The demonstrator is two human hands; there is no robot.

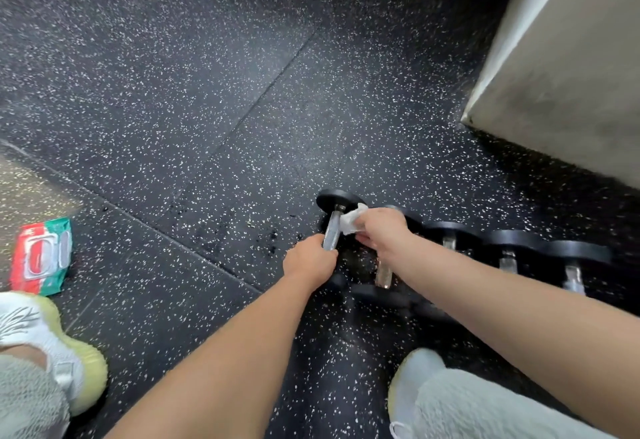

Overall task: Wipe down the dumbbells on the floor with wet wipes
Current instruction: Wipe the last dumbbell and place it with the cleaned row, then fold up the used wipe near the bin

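Note:
A row of several black dumbbells with chrome handles lies on the speckled rubber floor. My left hand (309,260) grips the near part of the handle of the leftmost dumbbell (333,227). My right hand (380,231) holds a crumpled white wet wipe (351,220) against the far part of that handle, close to the black head. A second dumbbell (383,274) lies partly hidden under my right forearm. More dumbbells (509,258) continue to the right.
A red, green and white pack of wet wipes (41,255) lies on the floor at far left. My two shoes, the left (59,352) and the right (415,386), stand near the bottom. A pale wall block (561,75) rises at upper right.

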